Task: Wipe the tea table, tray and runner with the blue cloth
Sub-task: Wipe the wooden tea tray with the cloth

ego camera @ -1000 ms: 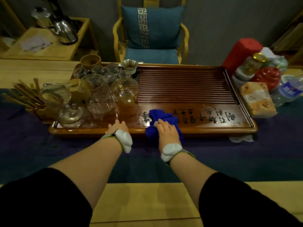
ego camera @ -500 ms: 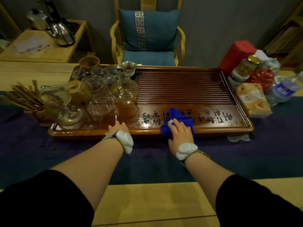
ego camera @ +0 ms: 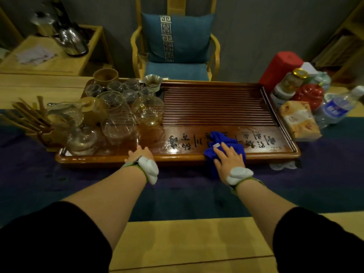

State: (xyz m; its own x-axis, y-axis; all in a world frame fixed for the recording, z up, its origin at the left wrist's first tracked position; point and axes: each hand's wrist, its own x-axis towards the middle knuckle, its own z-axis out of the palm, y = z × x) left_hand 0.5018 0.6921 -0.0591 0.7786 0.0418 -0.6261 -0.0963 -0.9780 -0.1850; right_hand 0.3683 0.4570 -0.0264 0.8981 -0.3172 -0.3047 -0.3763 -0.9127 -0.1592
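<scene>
Two hands reach forward from the bottom of the frame to the near rim of the wooden tea tray (ego camera: 216, 107). The right hand (ego camera: 228, 160) lies flat on the blue cloth (ego camera: 222, 142), fingers straight and slightly spread, pressing it down onto the tray's smooth front strip. The cloth is bunched under and ahead of the palm, lower right of centre; part of it hangs over the tray's front edge onto the dark runner (ego camera: 177, 190) below. It covers a few of the dark characters painted along that strip, with more characters showing on either side.

The left hand (ego camera: 140, 154) rests on the same front rim, left of centre and well apart from the cloth; its fingers seem to curl over the edge, though the wrist hides most of them, so I cannot tell how firmly they hold. Each wrist carries a white device on a green strap.

Glass pitchers and cups (ego camera: 122, 107) crowd the tray's left end, just beyond the left hand. A bundle of wooden tea tools (ego camera: 27, 115) stands at the left edge of the frame. Jars, a red tin and a water bottle (ego camera: 338, 107) sit at the right end. A pale wooden worktop (ego camera: 187, 243) shows at the bottom. A chair with a blue cushion (ego camera: 177, 40) stands at top centre.
</scene>
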